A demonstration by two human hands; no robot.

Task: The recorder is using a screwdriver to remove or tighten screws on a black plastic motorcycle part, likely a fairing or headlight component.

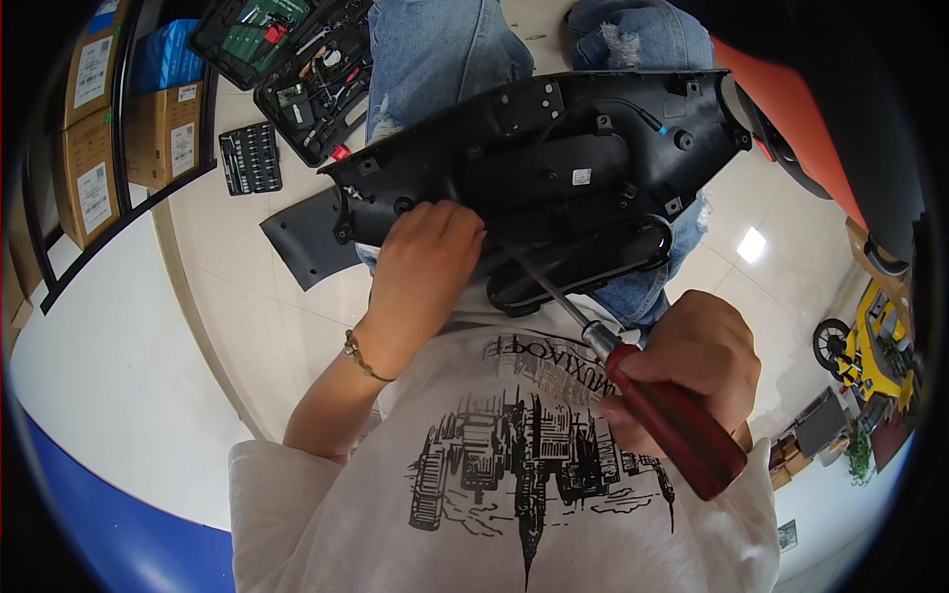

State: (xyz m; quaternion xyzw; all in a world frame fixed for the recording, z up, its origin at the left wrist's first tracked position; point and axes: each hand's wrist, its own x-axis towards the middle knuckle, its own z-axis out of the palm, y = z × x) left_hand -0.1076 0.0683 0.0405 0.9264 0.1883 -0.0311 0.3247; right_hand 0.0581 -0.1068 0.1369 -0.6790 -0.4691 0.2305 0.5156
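Note:
A large black plastic panel [692, 119] lies inner side up across my jeans-clad knees, with clips, a short cable with a blue end and an oval recess. My left hand [430, 257] is closed at its lower left part, fingertips curled down by a round mount; what they grip is hidden. My right hand [682, 366] holds a screwdriver [697, 445] by its dark red handle, its long shaft pointing up-left to beside my left fingertips, where its tip is hidden. Below the panel lies a glossy black oval piece [583, 267]. A flat black piece [306, 242] sticks out at left.
An open tool case [217, 44] and a socket set [249, 160] lie on the tiled floor [227, 287]. Shelves with cardboard boxes [84, 188] stand left, beside a white surface [99, 366]. A red-and-black vehicle [801, 128] is at upper right, a yellow motorbike [870, 366] at right.

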